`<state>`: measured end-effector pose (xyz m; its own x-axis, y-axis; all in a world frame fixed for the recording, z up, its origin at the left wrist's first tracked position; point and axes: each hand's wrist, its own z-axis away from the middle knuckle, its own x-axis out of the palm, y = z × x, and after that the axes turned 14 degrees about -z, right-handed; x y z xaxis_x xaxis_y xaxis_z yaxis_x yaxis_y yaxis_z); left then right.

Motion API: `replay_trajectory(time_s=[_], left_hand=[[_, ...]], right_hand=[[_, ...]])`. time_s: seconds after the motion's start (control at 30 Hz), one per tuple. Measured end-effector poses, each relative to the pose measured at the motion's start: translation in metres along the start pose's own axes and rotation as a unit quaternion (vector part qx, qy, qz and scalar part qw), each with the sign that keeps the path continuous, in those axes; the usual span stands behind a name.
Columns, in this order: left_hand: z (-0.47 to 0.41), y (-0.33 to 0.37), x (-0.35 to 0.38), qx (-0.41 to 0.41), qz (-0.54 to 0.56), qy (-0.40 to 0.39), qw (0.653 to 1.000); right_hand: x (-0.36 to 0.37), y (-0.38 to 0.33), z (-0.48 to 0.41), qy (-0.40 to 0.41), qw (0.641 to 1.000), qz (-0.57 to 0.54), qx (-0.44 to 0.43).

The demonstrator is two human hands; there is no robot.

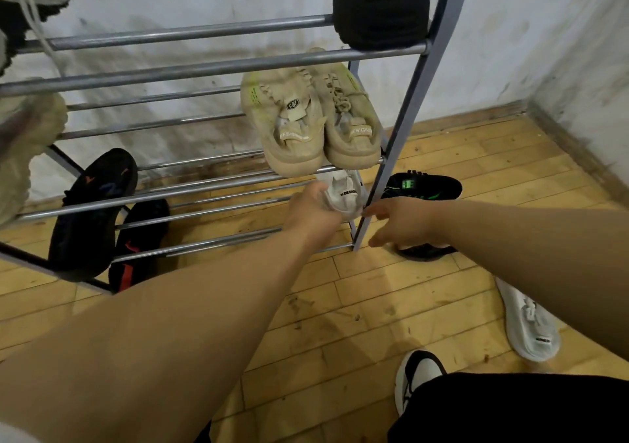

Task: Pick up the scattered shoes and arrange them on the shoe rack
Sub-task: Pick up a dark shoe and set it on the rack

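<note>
1. Here, the left hand (313,212) grips a white shoe (344,194) at its heel end, with the fingers curled round the shoe's left side.
2. The white shoe sits at a lower tier of the shoe rack (204,68), just beneath a beige pair (313,119) and beside the rack's right post.
3. The right hand (405,224) holds nothing; its fingers are loosely spread and point toward the post. Whether a fingertip touches the white shoe cannot be told.
4. A black shoe (427,252) lies on the wooden floor (374,306), partly hidden under the right hand.
5. A second white shoe (531,323) lies well apart, to the right.
</note>
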<state>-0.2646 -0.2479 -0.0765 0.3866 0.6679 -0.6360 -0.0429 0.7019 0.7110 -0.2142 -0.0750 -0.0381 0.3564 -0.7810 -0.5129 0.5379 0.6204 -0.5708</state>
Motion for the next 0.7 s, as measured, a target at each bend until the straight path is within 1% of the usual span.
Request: replay_trajectory(time_s=[0.07, 0.1, 0.17, 0.23, 0.33, 0.43, 0.5, 0.57, 0.7], left_hand=[[0.011, -0.001, 0.005, 0.007, -0.054, 0.024, 0.998], [0.017, -0.002, 0.011, 0.021, -0.077, 0.008, 0.997], [0.030, 0.001, 0.023, 0.057, -0.100, -0.049, 0.992], [0.040, 0.008, 0.033, 0.084, -0.111, -0.087, 0.986], [0.044, 0.018, 0.051, 0.104, -0.139, -0.150, 0.973], [0.038, 0.025, 0.074, 0.086, -0.130, -0.204, 0.966], [0.030, 0.027, 0.091, 0.067, -0.102, -0.207, 0.971], [0.020, 0.026, 0.107, 0.053, -0.100, -0.200, 0.973], [0.006, 0.013, 0.123, 0.024, -0.108, -0.197, 0.974]], right_hand=[[-0.023, 0.015, 0.008, -0.005, 0.994, 0.104, 0.040], [-0.035, 0.024, 0.013, 0.002, 0.987, 0.148, 0.057], [-0.057, 0.048, 0.024, 0.024, 0.979, 0.188, 0.077], [-0.073, 0.077, 0.029, 0.046, 0.978, 0.182, 0.095], [-0.079, 0.128, 0.024, 0.070, 0.983, 0.118, 0.123], [-0.068, 0.177, 0.004, 0.104, 0.981, 0.086, 0.141], [-0.060, 0.201, -0.015, 0.122, 0.978, 0.087, 0.143], [-0.055, 0.218, -0.034, 0.133, 0.976, 0.105, 0.134], [-0.043, 0.243, -0.067, 0.126, 0.976, 0.131, 0.120]])
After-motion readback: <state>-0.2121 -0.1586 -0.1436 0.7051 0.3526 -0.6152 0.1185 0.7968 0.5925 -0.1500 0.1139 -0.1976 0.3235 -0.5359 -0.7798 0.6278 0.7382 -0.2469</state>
